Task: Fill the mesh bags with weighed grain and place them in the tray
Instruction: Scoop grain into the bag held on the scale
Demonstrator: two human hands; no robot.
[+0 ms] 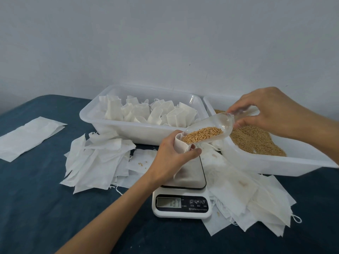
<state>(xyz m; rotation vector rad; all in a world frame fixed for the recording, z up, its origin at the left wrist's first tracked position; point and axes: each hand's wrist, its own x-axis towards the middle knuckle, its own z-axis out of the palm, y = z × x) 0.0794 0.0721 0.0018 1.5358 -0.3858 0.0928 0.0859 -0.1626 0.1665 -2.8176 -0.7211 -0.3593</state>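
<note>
Clear plastic scoop loaded with grain, tipped down toward the mouth of a white mesh bag. Left hand has its fingers and thumb curled around the bag's neck, holding it open right over the scale. Scoop lip is touching or just inside the bag's opening, hard to say which. Right hand pinches the scoop's handle, thumb underneath and fingers on top.

Scale display is lit with some digits, a bit too blurry for me to read for sure.

Behind the left hand sits a white tray with filled bags standing up in rows. Just to its right is a second tray holding loose grain, with the right hand hovering above it.

Empty bags are piled flat to the left of the scale, another heap sprawls on the right. One flat white sheet lies off on the far left of the blue table. A few stray grains sit on the bags left of the scale.
</note>
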